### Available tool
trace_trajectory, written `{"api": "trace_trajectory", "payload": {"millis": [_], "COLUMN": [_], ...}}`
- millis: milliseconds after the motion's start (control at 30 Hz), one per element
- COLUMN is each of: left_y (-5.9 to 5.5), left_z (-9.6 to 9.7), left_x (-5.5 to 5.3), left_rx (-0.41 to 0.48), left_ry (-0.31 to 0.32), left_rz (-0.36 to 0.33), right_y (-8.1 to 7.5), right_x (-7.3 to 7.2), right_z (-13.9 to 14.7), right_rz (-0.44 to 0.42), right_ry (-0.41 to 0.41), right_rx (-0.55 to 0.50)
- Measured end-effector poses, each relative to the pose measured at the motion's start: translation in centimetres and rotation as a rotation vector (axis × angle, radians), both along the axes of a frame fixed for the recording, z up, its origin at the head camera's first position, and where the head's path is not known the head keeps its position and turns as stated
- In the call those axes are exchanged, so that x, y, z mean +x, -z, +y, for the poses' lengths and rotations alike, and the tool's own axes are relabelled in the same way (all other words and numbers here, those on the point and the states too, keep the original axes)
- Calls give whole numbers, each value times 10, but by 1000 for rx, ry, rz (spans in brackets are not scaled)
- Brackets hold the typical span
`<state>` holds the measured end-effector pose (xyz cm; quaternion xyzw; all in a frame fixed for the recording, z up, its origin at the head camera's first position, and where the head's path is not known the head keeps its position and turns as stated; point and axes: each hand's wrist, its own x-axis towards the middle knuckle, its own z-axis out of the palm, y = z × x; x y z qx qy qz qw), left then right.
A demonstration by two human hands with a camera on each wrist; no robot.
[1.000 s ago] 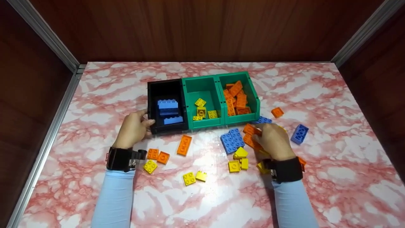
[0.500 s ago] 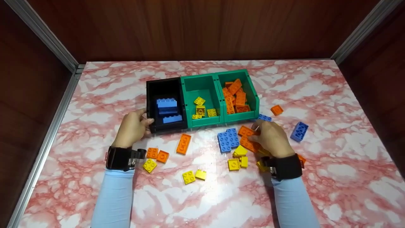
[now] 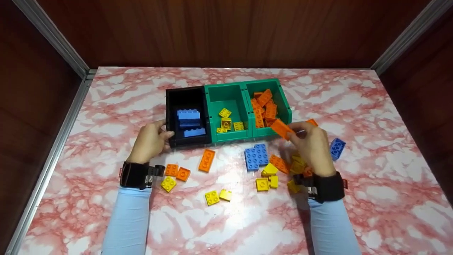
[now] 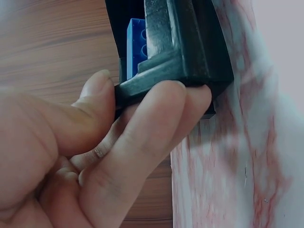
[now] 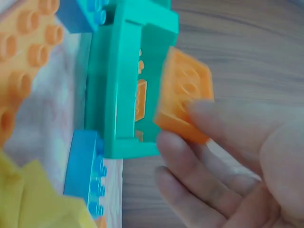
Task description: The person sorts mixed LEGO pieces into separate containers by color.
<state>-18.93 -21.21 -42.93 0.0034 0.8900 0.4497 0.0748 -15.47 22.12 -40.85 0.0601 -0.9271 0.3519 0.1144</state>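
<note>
My left hand (image 3: pixel 148 142) grips the front left edge of the black bin (image 3: pixel 185 97), thumb on one side of its wall (image 4: pixel 190 57) and fingers on the other. Blue bricks (image 3: pixel 188 117) lie inside that bin. With thumb and fingers, my right hand (image 3: pixel 314 147) pinches an orange brick (image 3: pixel 281 129), raised by the front right corner of the right green bin (image 3: pixel 288 118). In the right wrist view, the hollow underside of this orange brick (image 5: pixel 183 85) shows beside the bin. Orange bricks (image 3: pixel 263 102) fill part of the right bin; several yellow bricks (image 3: pixel 225 123) lie in the middle green bin (image 3: pixel 226 94).
Loose blue bricks (image 3: pixel 255 157), yellow bricks (image 3: pixel 262 184) and an orange brick (image 3: pixel 279 163) lie below the bins. More orange (image 3: pixel 206 160) and yellow bricks (image 3: pixel 212 198) are scattered left of them. A blue brick (image 3: pixel 338 148) lies right of my right hand. Dark wooden walls enclose the table.
My right hand has lifted an orange brick from the loose pile and brought it up near the right green bin. The left hand stays at the black bin.
</note>
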Motion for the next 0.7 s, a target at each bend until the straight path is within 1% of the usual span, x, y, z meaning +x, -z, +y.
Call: {"api": "trace_trajectory", "payload": {"millis": [100,167,367,433,500,567,600,700], "left_y": [-1,-2,-1,0,0,0,0,-1], "left_z": [1,1,0,-1,-1,-1,0,-1], "left_x": [0,0,1,1,1,1,2,2], "left_rx": [-3,-3,17,3,-10,-19,-22,-12], "left_ry": [4,3,2,9,14,15,16,12], "left_rz": [-9,-12,-10,15,33,47,53,41], "right_y": [-3,-5,-10,-11,-12,-14,-15,-18], "right_x": [-9,-17,-40,-44,-44,-40,-36,-23], "right_z": [-5,-10,-26,-29,-31,-31,-31,-30], "right_rz": [32,39,17,9,6,1,-2,-26], "right_ry": [56,70,74,54,30,13,6,-9], "right_rx": [-39,-58,-77,-72,-67,-55,-49,-30]}}
